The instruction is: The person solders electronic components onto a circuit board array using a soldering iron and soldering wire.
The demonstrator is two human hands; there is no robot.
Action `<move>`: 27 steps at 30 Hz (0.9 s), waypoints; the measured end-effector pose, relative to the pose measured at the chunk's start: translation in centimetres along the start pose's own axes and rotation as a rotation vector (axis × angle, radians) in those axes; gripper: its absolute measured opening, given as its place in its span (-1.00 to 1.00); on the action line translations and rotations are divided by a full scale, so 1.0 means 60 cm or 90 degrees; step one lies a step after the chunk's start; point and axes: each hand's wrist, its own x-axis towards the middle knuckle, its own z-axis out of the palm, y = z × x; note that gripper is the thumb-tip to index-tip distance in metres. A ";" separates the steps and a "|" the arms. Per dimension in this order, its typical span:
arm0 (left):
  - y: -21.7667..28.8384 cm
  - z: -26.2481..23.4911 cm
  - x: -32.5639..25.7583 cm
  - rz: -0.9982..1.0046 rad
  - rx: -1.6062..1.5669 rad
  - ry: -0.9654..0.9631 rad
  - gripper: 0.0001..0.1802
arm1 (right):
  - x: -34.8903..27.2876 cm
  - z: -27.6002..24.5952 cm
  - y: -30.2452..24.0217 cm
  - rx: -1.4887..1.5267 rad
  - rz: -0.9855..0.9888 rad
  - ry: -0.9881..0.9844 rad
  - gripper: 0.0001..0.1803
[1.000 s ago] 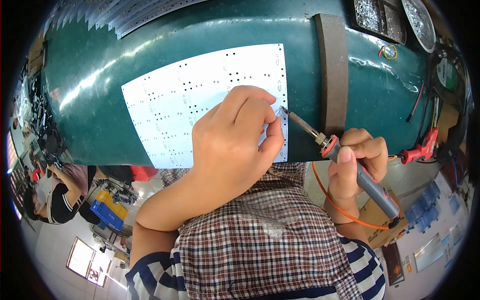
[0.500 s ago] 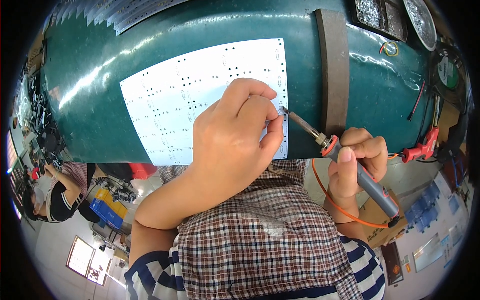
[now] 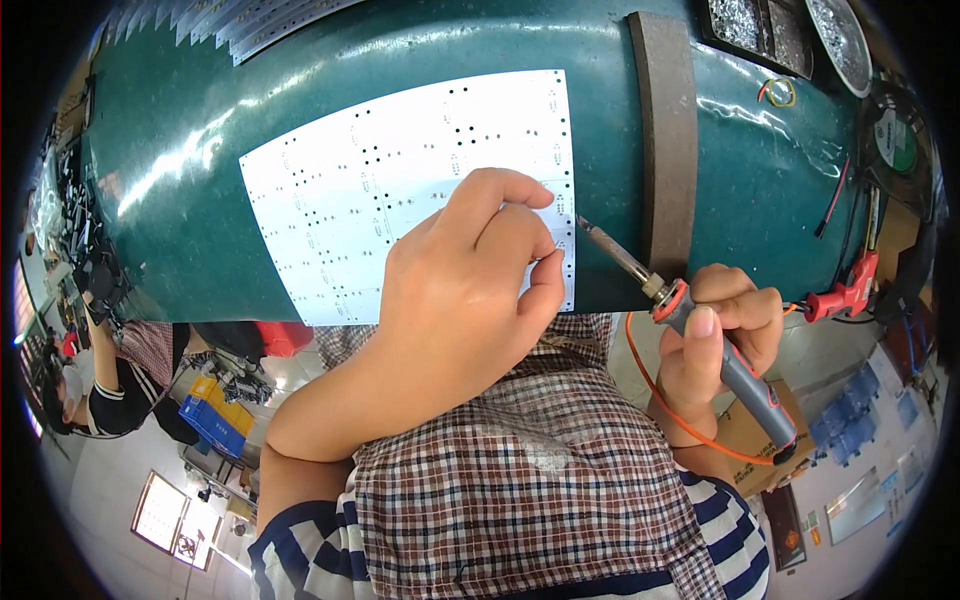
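Note:
A white circuit board panel (image 3: 325,185) with rows of dark holes and marks lies on the green table mat (image 3: 600,120). My left hand (image 3: 460,270) is over its right half, thumb and fingertips drawn together close to the board's right edge. What they pinch, if anything, is too small or hidden to name. My right hand (image 3: 745,310) grips a grey and red soldering iron (image 3: 757,395) by its handle. Its tip points up and left and sits just off the board's right edge, apart from my left fingers. An orange cord runs from the handle's end.
A brown curved bar (image 3: 667,140) lies right of the board. Beyond it are a dark tray of small shiny parts (image 3: 738,25), a round metal dish (image 3: 842,45), a wire spool (image 3: 893,140) and a red holder (image 3: 848,290). Stacked boards (image 3: 285,20) lie far left; a person (image 3: 115,400) works at left.
The soldering iron's tip has drawn back to the right, away from my left fingertips and the board. The board has shifted slightly away from me. My left hand keeps its pinched shape.

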 end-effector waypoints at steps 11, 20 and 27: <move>0.002 0.016 -0.021 -0.004 0.001 0.021 -0.87 | -0.020 -0.030 0.013 -0.011 -0.067 -0.105 -0.76; 0.000 0.021 -0.020 -0.007 0.015 0.035 -0.85 | -0.020 -0.027 0.020 -0.004 -0.082 -0.112 -0.77; -0.005 0.021 -0.021 -0.013 -0.013 0.011 -0.83 | -0.023 -0.031 0.020 -0.007 -0.078 -0.123 -0.77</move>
